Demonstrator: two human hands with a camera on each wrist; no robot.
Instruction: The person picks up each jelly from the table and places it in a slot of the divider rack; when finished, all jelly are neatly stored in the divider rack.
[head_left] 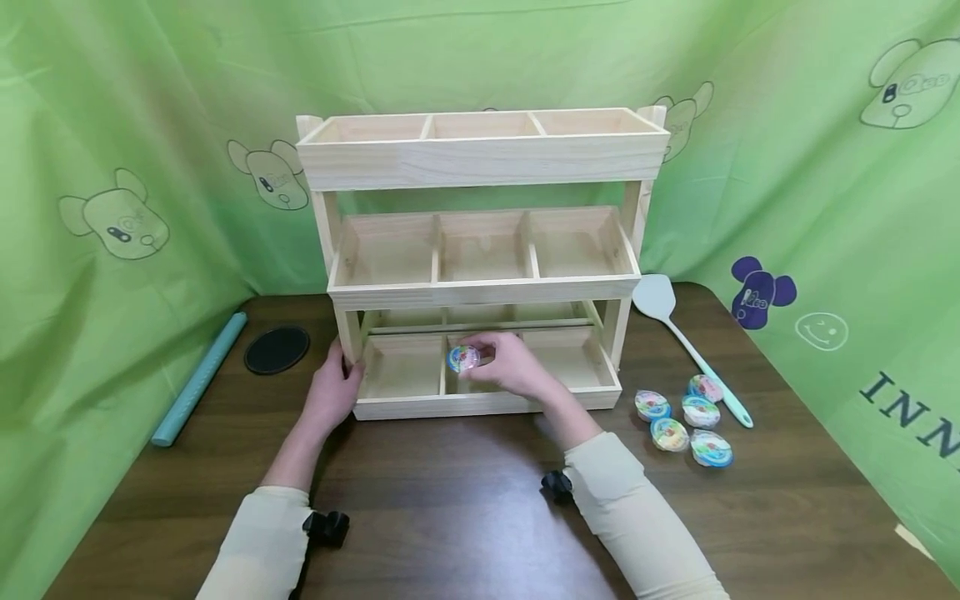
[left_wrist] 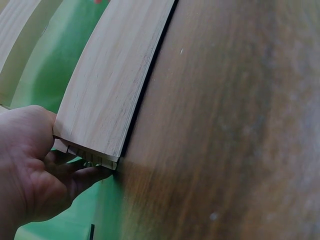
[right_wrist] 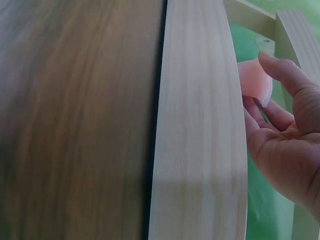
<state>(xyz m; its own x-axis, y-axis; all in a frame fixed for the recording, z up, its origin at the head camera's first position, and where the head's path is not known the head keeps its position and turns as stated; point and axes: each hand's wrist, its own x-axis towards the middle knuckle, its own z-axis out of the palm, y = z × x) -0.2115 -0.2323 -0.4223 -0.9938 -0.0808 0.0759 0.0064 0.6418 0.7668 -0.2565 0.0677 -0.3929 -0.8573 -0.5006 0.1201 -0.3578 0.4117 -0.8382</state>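
A three-tier wooden rack [head_left: 480,290] stands on the table, each tier split into three compartments. My left hand [head_left: 332,390] holds the rack's lower left end, its fingers [left_wrist: 82,175] against the end of the bottom tier. Between the thumb and fingers of my right hand [head_left: 510,365] is a small jelly cup [head_left: 462,359] with a printed lid. It is held over the middle compartment of the bottom tier. The right wrist view shows the cup's pink side [right_wrist: 254,80] behind the tier's front board [right_wrist: 200,130]. Several more jelly cups [head_left: 669,434] lie to the right of the rack.
A spatula [head_left: 697,354] with a white blade and pale blue handle lies at the right, beside the loose cups. On the left are a black round disc [head_left: 277,350] and a light blue roll [head_left: 199,379]. Green printed cloth [head_left: 480,54] hangs around the table.
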